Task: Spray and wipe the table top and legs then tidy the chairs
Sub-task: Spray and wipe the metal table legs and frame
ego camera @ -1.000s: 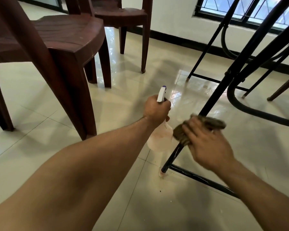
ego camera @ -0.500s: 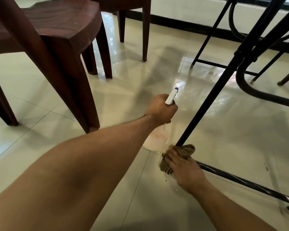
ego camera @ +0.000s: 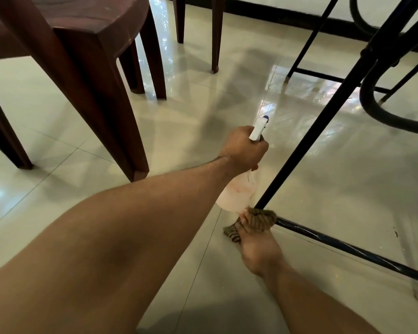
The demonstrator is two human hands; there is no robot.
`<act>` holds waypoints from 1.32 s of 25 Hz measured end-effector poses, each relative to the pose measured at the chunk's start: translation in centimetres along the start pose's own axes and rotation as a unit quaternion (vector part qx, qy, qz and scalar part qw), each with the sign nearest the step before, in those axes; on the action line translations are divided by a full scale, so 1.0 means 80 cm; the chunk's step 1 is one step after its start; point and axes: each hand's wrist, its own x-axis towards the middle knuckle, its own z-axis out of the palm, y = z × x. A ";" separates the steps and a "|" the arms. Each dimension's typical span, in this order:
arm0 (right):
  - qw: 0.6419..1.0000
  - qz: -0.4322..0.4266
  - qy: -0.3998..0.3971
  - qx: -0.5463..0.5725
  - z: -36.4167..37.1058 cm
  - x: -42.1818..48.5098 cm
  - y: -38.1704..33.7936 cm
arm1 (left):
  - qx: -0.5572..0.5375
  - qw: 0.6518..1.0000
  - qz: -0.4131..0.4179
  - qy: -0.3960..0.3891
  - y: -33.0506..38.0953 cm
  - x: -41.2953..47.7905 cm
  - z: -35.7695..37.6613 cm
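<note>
Table leg: black tube, long axis slanting from upper right down to foot on floor; low crossbar runs off right from foot. Cloth bunched at that joint, right hand clutching it from near side. Next wipe likely up leg or along crossbar, both away from grip. Left hand clenched round spray bottle, just left of leg. Chair well apart, left.

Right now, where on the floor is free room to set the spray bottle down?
Bare floor lies between the brown chair and the black table leg, and again right of that leg, beyond the low bar. It is crowded at the leg's foot: left hand with bottle, right hand with cloth.
</note>
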 end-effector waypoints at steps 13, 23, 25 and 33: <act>0.575 0.384 0.304 0.656 0.021 -0.055 0.002 | 0.051 0.998 0.019 -0.032 0.013 -0.014 0.041; 0.943 0.187 0.196 0.191 -0.033 -0.021 0.040 | 0.170 0.984 0.031 -0.054 -0.025 -0.040 0.063; 0.984 0.113 0.123 0.064 -0.019 -0.015 0.038 | 0.210 0.975 0.048 -0.053 -0.039 -0.057 0.066; 0.978 0.200 0.043 -0.048 -0.045 -0.027 0.081 | 0.198 0.979 -0.020 -0.038 -0.094 -0.118 0.067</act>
